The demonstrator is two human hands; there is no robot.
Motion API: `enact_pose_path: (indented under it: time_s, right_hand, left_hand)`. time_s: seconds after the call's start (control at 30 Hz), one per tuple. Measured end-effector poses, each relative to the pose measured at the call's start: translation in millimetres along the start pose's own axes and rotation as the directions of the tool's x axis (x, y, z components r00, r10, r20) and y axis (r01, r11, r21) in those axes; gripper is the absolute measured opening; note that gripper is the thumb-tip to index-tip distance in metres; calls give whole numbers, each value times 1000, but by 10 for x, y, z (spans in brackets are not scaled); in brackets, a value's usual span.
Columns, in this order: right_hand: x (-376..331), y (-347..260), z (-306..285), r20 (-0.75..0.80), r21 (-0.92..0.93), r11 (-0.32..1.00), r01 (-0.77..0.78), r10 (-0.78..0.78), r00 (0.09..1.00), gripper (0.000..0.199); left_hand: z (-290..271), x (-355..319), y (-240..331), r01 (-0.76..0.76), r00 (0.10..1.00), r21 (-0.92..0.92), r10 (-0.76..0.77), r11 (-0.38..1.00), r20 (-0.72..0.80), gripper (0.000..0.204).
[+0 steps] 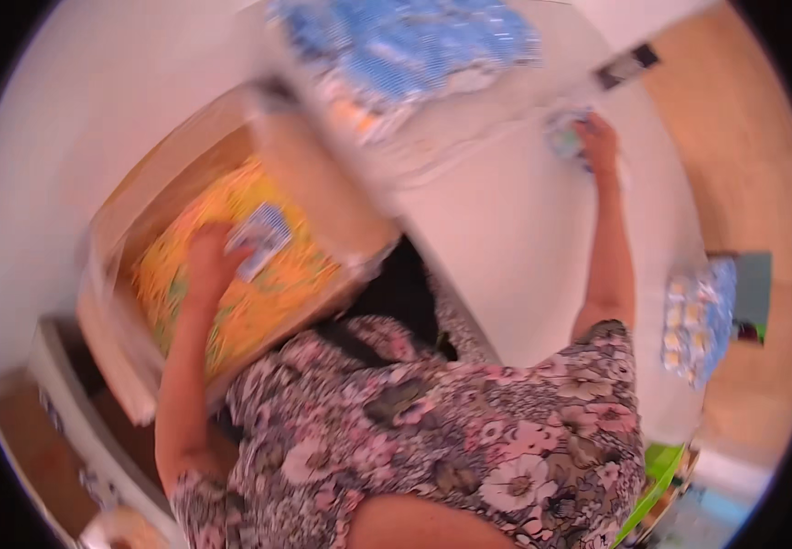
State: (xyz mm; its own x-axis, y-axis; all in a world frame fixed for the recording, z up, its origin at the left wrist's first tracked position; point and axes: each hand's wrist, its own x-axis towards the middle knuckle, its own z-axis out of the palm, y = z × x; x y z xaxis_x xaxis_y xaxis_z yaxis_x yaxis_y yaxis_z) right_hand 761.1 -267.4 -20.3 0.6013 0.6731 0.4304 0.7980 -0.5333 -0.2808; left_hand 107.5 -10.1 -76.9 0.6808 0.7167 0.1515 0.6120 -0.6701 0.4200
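My left hand [215, 256] reaches into an open cardboard box [323, 174] at the left. Its fingers are closed on the edge of a small flat blue-and-white packet [268, 233]. Beneath the packet lies a mass of thin yellow, orange and green pieces [263, 320], too blurred to name. Far over to the right, above the white table [506, 247], my right hand [599, 145] pinches a small see-through packet [564, 137] with greenish and white parts. Motion smears that packet, so its contents cannot be made out.
A pile of blue-and-transparent plastic packs [405, 41] covers the table's far side. Near the right edge lies a blister-like sheet [696, 320] with pale round pieces, beside a dark green-grey object [754, 288]. A black-and-white strip [626, 66] sits at the far right edge. Wooden floor [734, 174] shows beyond.
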Motion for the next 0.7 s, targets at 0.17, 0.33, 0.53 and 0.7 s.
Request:
enact_pose_path:
  time_s: [0.17, 0.33, 0.53, 0.7]
  right_hand:
    - [29, -239, -197, -196, -218, 955, 203, -246, 949, 48]
    - [-293, -974, -438, -409, -140, 961, 240, -277, 869, 36]
    - [-887, -2144, -775, -505, 116, 924, 364, -260, 823, 27]
    - [-1237, -3138, -904, -440, 7, 671, 741, -664, 605, 22]
  left_hand:
    - [281, 187, 157, 185, 982, 91, -188, 979, 26, 43]
    - [304, 136, 38, 376, 926, -23, -375, 926, 48, 38]
    - [294, 106, 9, 324, 938, -123, -336, 938, -88, 32]
    - [332, 97, -74, 316, 940, -113, -327, 942, -98, 34]
